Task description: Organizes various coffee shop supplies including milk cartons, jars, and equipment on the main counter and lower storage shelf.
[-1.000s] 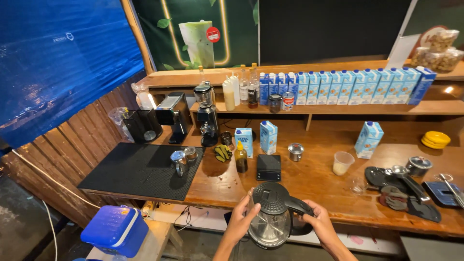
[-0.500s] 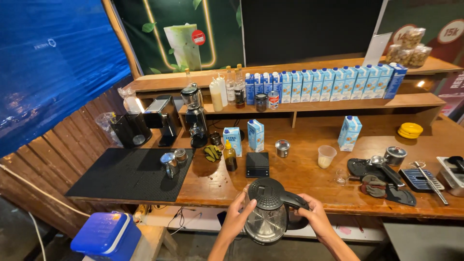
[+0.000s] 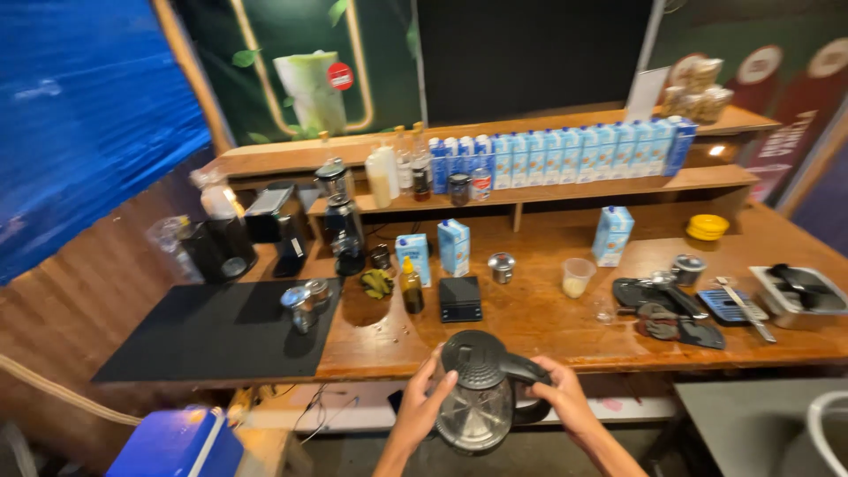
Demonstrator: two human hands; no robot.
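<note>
I hold a glass electric kettle with a black lid in front of the wooden counter, below its front edge. My left hand presses against the kettle's left side, fingers near the lid. My right hand grips its black handle on the right. Straight ahead on the counter lies a small black scale.
A black mat covers the counter's left part, with metal cups and grinders behind. Blue cartons line the shelf. A plastic cup, black tools and a metal tray sit right. A blue cooler stands below left.
My view has swung left and slightly closer to the counter. Both hands stay on the kettle in the same grip.
</note>
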